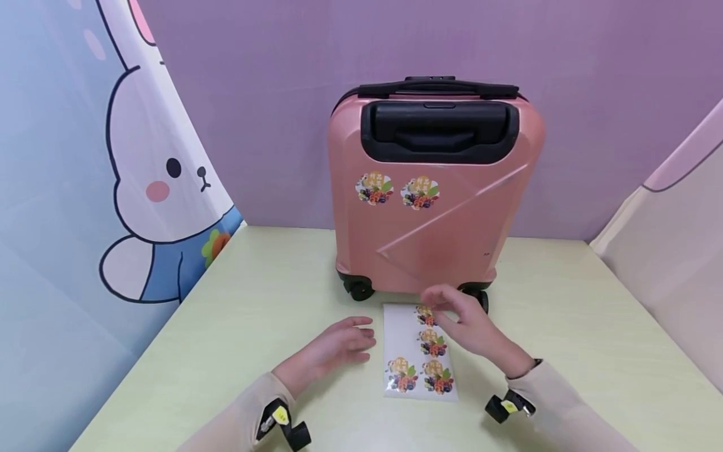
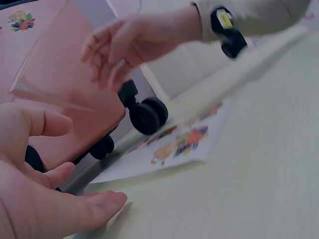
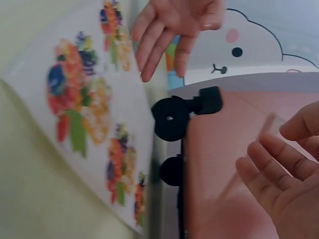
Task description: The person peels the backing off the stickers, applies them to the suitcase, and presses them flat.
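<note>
A white sticker sheet (image 1: 400, 333) with several round fruit stickers lies on the table. The sheet's upper left part is bare white. Just left of it my left hand (image 1: 337, 348) is held with fingers spread loosely and nothing in them. My right hand (image 1: 469, 323) hovers over the sheet's upper right edge, fingers loosely bent and empty, in front of the suitcase's lower edge. A pink suitcase (image 1: 429, 232) stands upright behind the sheet. Two fruit stickers, a left one (image 1: 374, 188) and a right one (image 1: 420, 193), are on its front below the black handle recess.
The pale green table (image 1: 271, 282) extends to both sides of the suitcase. Black wheels (image 1: 359, 289) support the suitcase close to the sheet's top edge. A purple cloth (image 1: 271, 125) hangs behind, and a rabbit-print cloth (image 1: 62, 251) borders the left side.
</note>
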The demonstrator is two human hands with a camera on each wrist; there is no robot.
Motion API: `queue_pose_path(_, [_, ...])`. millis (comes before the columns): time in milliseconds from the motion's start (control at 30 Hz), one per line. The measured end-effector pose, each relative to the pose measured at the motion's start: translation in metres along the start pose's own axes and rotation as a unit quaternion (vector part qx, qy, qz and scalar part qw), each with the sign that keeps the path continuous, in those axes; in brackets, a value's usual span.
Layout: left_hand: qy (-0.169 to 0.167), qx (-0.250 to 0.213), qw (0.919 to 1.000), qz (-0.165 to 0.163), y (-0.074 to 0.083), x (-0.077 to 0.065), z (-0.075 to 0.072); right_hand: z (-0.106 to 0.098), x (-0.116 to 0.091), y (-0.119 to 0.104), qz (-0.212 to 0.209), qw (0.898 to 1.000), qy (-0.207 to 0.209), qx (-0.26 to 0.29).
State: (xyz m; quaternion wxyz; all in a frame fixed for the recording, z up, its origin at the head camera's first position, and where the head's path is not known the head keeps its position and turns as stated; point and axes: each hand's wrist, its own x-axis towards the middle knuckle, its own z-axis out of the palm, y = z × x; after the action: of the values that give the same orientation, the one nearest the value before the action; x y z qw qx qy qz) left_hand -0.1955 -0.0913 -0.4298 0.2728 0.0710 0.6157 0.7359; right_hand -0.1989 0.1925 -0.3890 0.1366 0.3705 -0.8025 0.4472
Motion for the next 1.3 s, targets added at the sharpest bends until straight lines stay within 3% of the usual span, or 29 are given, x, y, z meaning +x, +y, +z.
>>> queue_pose_path(133, [-0.036, -0.059, 0.9972, -0.029, 0.003, -0.003, 0.002, 0.004, -0.006, 0.002, 0.016, 0.999, -0.044, -0.002])
queue_pose_path(367, [-0.065, -0.104, 0.9909, -0.056, 0.005, -0.003, 0.008, 0.010, -0.018, 0.005, 0.028, 0.994, -0.109, 0.010])
queue_pose_path(633, [-0.055, -0.131, 0.9878, -0.063, 0.003, 0.003, 0.021, 0.015, -0.026, 0.007, 0.060, 0.986, -0.155, 0.005])
queue_pose_path(767, [-0.058, -0.151, 0.9847, -0.065, 0.002, 0.008, 0.026, 0.017, -0.031, 0.006, 0.056, 0.986, -0.156, -0.010])
queue_pose_path(900, [-0.063, -0.142, 0.9861, -0.059, 0.002, 0.012, 0.029, 0.017, -0.033, 0.005, 0.016, 0.989, -0.142, -0.042])
queue_pose_path(1167, [-0.053, -0.094, 0.9932, -0.042, 0.006, 0.012, 0.035, 0.017, -0.036, -0.001, -0.054, 0.988, -0.103, -0.101])
queue_pose_path(1300, [-0.040, -0.056, 0.9975, -0.015, 0.008, 0.010, 0.037, 0.016, -0.036, -0.004, -0.077, 0.985, -0.076, -0.133])
